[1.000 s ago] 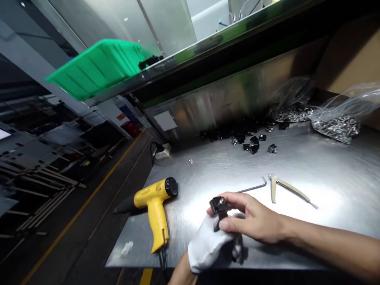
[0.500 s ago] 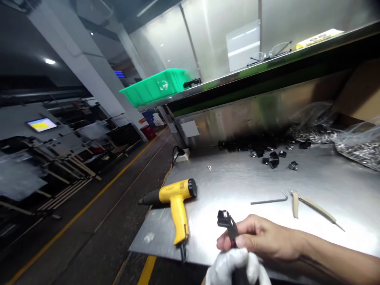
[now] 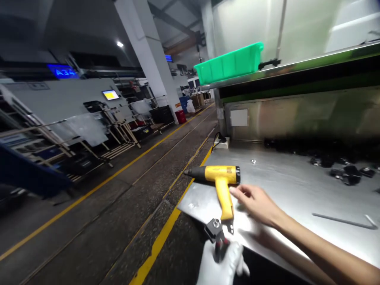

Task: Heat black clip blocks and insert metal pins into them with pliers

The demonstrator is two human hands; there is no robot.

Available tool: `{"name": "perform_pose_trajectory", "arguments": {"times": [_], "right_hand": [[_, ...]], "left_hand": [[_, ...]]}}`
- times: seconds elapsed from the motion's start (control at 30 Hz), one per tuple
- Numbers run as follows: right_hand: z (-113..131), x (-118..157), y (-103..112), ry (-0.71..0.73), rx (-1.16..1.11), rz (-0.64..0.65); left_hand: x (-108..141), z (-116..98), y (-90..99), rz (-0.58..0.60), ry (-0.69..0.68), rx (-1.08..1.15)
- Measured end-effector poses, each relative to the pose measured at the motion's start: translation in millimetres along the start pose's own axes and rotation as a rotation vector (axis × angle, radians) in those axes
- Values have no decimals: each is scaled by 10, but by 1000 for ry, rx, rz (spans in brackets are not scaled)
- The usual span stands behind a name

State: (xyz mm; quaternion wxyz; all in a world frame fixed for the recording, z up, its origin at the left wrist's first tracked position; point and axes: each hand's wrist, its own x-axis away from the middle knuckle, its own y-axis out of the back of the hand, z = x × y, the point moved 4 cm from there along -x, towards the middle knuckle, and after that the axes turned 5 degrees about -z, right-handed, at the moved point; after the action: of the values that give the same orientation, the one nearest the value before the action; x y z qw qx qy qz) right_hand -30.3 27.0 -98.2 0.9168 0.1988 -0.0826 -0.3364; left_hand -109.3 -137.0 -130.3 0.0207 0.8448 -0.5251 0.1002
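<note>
As I watch from afar, a factory aisle [image 3: 118, 206] runs beside the steel workbench [image 3: 291, 186], with a yellow heat gun [image 3: 221, 176] lying near its edge. My bare right hand [image 3: 257, 204] hovers open just beside the gun, holding nothing, while my white-gloved left hand [image 3: 221, 265] closes around a black metal clamp [image 3: 214, 231] at the bench edge.

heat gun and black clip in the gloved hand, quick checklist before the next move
1. Black clip held in the gloved left hand: ok.
2. Bare right hand around the heat gun grip: not ok, fingertips only beside it.
3. Nozzle pointing away from both hands: ok.
4. Heat gun on or warm: cannot tell.
</note>
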Motion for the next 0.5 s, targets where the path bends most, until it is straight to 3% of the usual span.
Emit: {"name": "perform_pose_trajectory", "arguments": {"times": [0.13, 0.3, 0.4, 0.5], "right_hand": [[-119, -384, -168, -140, 290, -243], [-235, -612, -338, -148, 253, -296], [-354, -486, -271, -157, 29, -237], [-548, -91, -82, -112, -166, -188]], "left_hand": [[-102, -311, 431, -255, -309, -235], [-368, -252, 641, -340, -409, -270], [-519, -89, 669, -399, -410, -218], [-620, 23, 676, -484, -410, -135]]}}
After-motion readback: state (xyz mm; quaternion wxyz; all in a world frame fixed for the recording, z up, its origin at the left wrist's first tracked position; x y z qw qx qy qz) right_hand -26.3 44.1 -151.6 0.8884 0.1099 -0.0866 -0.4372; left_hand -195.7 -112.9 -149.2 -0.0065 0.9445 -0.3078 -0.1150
